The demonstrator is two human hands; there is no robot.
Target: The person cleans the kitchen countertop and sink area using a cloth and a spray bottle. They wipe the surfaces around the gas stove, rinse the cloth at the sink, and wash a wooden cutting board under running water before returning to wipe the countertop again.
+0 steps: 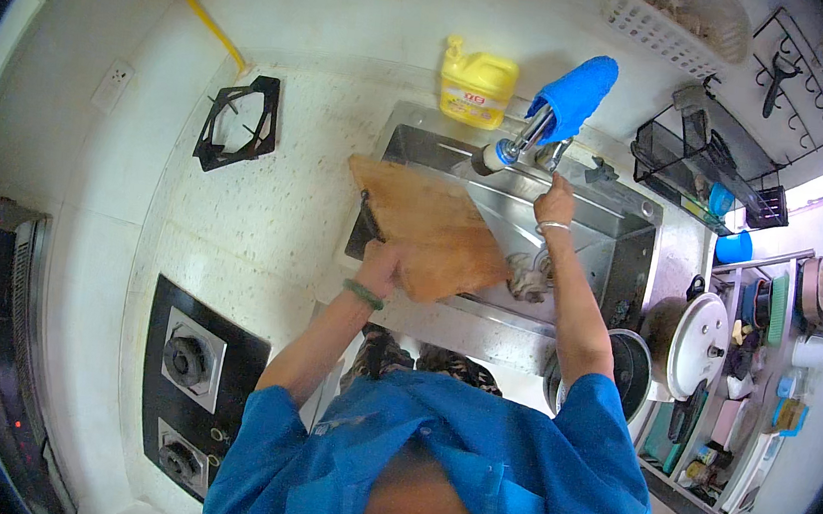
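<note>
My left hand (382, 265) grips the near left edge of a wooden cutting board (437, 226), which is tilted over the left part of a stainless steel sink (591, 268). A black handle (369, 215) shows along the board's left edge. At the back of the sink, my right hand (556, 201) has its fingers on the metal faucet handle (554, 154). Beside it, the faucet spout (501, 153) points over the basin, with a blue cloth (575, 97) draped on its upper part. A crumpled wet rag (527, 278) lies in the basin.
A yellow detergent jug (478, 87) stands behind the sink. Left are a black pot support (241, 122) and a gas hob (199, 385). To the right are a pressure cooker (695, 347), a black pan (631, 374) and a wire rack (701, 152) on the wall.
</note>
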